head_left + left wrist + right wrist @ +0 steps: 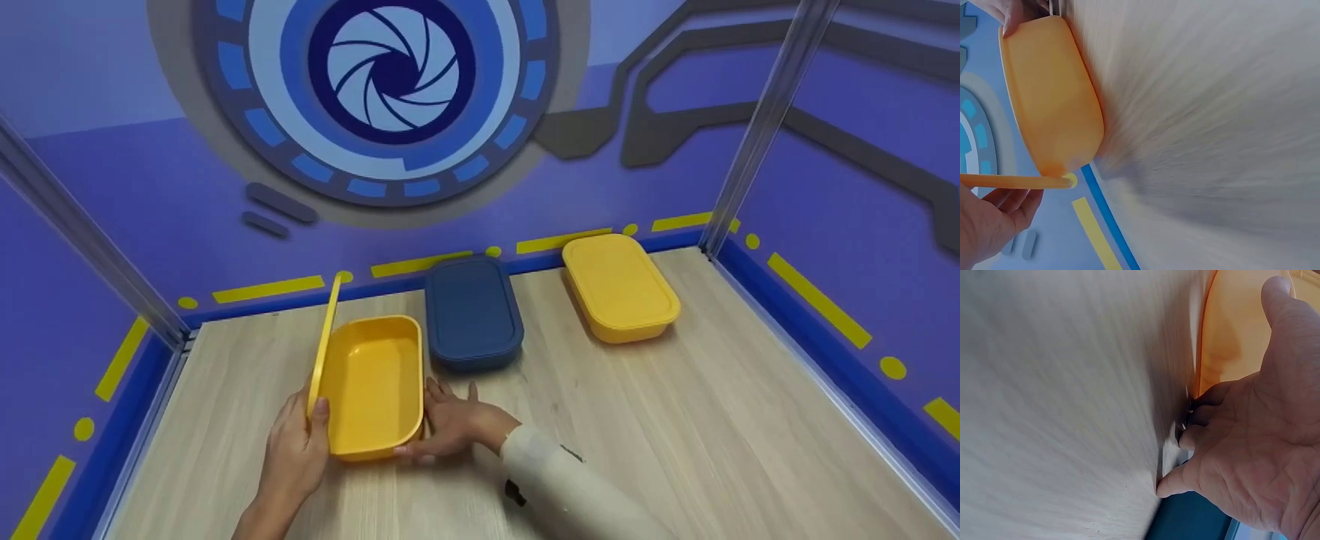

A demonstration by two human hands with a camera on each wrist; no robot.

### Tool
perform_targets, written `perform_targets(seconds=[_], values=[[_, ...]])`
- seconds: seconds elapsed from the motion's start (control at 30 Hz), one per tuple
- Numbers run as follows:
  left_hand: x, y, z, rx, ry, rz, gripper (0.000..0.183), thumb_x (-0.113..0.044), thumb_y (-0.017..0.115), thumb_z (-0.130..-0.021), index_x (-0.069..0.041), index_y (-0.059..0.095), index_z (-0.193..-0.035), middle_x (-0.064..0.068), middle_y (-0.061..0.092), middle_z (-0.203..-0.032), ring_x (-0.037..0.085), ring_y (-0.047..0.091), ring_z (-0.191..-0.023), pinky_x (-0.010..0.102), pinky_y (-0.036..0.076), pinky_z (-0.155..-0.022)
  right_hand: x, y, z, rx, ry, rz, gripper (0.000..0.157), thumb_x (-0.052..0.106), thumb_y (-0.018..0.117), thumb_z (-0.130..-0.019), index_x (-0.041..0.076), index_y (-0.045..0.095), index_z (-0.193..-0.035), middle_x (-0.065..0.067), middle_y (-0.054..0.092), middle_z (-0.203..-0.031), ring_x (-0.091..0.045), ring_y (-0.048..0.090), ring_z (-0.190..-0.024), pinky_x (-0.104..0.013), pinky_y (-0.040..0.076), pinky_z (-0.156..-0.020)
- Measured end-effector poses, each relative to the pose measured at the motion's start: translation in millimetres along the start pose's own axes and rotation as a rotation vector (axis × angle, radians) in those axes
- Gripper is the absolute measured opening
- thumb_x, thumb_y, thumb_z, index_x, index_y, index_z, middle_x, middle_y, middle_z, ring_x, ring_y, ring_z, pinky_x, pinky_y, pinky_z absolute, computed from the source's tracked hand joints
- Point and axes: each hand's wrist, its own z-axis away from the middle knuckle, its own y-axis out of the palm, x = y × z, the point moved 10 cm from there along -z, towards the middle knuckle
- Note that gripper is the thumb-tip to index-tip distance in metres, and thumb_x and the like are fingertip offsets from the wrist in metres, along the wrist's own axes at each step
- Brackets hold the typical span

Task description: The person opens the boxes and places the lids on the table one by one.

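An open yellow lunch box (379,386) sits on the wooden table, its inside bare. At its left side my left hand (292,446) grips a yellow lid (326,349), held on edge, thumb on the face toward the box. The left wrist view shows the fingers behind this lid (1016,181). My right hand (454,424) rests against the box's near right corner, thumb along the near wall and the other fingers spread at the right side. In the right wrist view, the right hand's (1252,433) little finger reaches down to the tabletop.
A dark blue lidded box (474,311) stands just right of the open one, close beyond my right fingers. Farther right is a yellow lidded box (621,285). Printed purple panels (480,202) wall the table at the back and sides.
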Motion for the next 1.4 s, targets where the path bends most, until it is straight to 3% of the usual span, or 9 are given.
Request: perform_targets(seconds=[0.13, 0.3, 0.43, 0.57, 0.8, 1.03, 1.2, 1.33, 1.4], values=[[13.6, -0.6, 0.8, 0.026, -0.083, 0.049, 0.065, -0.052, 0.026, -0.106, -0.005, 0.042, -0.147, 0.016, 0.057, -0.132, 0.029, 0.058, -0.115, 0.051, 0.045, -0.104, 2.1, 1.1, 0.7, 0.002, -0.003, -0.008, 0.123, 0.092, 0.045, -0.073, 0.023, -0.005, -0.161, -0.006, -0.001, -0.17, -0.023, 0.004, -0.158, -0.068, 0.001, -0.119], [23.0, -2.6, 2.1, 0.022, -0.132, 0.112, 0.06, -0.052, 0.022, -0.106, -0.008, 0.052, -0.133, 0.011, 0.063, -0.107, 0.019, 0.056, -0.091, 0.027, 0.048, -0.082, -0.2, 1.3, 1.3, 0.005, 0.007, -0.028, 0.125, 0.093, 0.047, -0.071, 0.023, -0.006, -0.161, -0.005, 0.0, -0.17, -0.024, 0.004, -0.158, -0.068, 0.0, -0.119], [24.0, -2.6, 2.4, 0.041, -0.134, 0.181, 0.062, -0.054, 0.02, -0.106, -0.012, 0.047, -0.141, 0.01, 0.064, -0.112, 0.019, 0.058, -0.095, 0.019, 0.047, -0.081, -1.0, 0.3, 1.4, 0.003, 0.005, -0.029, 0.126, 0.094, 0.047, -0.071, 0.023, -0.007, -0.16, -0.004, -0.001, -0.17, -0.024, 0.003, -0.158, -0.068, 0.0, -0.119], [22.4, -2.8, 2.8, 0.063, -0.12, 0.199, 0.06, -0.052, 0.019, -0.106, -0.015, 0.038, -0.149, 0.009, 0.062, -0.118, 0.02, 0.058, -0.1, 0.019, 0.047, -0.085, -0.8, 0.0, 1.5, 0.0, -0.004, -0.031, 0.126, 0.093, 0.047, -0.072, 0.022, -0.007, -0.161, -0.004, -0.003, -0.17, -0.024, 0.002, -0.158, -0.069, -0.001, -0.119], [30.0, 1.1, 4.6, 0.142, -0.203, 0.209, 0.069, -0.061, 0.012, -0.103, -0.018, 0.022, -0.156, 0.005, 0.051, -0.137, 0.018, 0.049, -0.112, 0.033, 0.04, -0.105, -2.1, 1.0, 0.0, 0.001, 0.006, -0.025, 0.127, 0.093, 0.047, -0.071, 0.02, -0.006, -0.161, -0.006, -0.002, -0.17, -0.024, 0.002, -0.158, -0.068, 0.0, -0.12], [31.7, -8.5, 7.0, 0.057, -0.169, 0.216, 0.06, -0.053, 0.016, -0.106, -0.02, 0.031, -0.154, 0.004, 0.054, -0.14, 0.014, 0.052, -0.115, 0.007, 0.036, -0.092, -0.8, 0.6, 0.0, 0.006, -0.003, -0.014, 0.125, 0.094, 0.045, -0.072, 0.022, -0.006, -0.161, -0.006, -0.002, -0.17, -0.023, 0.002, -0.158, -0.068, 0.001, -0.119], [28.3, -11.9, 7.2, 0.012, -0.125, 0.198, 0.058, -0.048, 0.018, -0.108, -0.015, 0.03, -0.154, 0.007, 0.05, -0.147, 0.015, 0.051, -0.127, 0.021, 0.037, -0.105, 0.1, 0.5, 2.3, 0.006, -0.007, -0.009, 0.123, 0.094, 0.043, -0.072, 0.024, -0.007, -0.16, -0.004, -0.002, -0.17, -0.022, 0.003, -0.158, -0.068, 0.002, -0.12], [27.5, -13.5, 7.4, -0.016, -0.112, 0.215, 0.056, -0.046, 0.021, -0.108, -0.015, 0.033, -0.153, 0.007, 0.051, -0.146, 0.014, 0.051, -0.127, 0.01, 0.036, -0.1, 0.6, 0.3, 2.9, 0.003, -0.012, -0.009, 0.123, 0.094, 0.043, -0.073, 0.024, -0.007, -0.16, -0.004, -0.003, -0.17, -0.022, 0.002, -0.158, -0.068, 0.001, -0.12], [27.6, -13.8, 7.4, -0.026, -0.114, 0.224, 0.055, -0.046, 0.023, -0.108, -0.016, 0.034, -0.153, 0.006, 0.051, -0.146, 0.014, 0.052, -0.128, 0.01, 0.037, -0.102, 0.4, 0.3, 3.0, 0.002, -0.011, -0.011, 0.123, 0.093, 0.043, -0.073, 0.024, -0.007, -0.16, -0.003, -0.003, -0.17, -0.022, 0.002, -0.158, -0.068, 0.0, -0.119]])
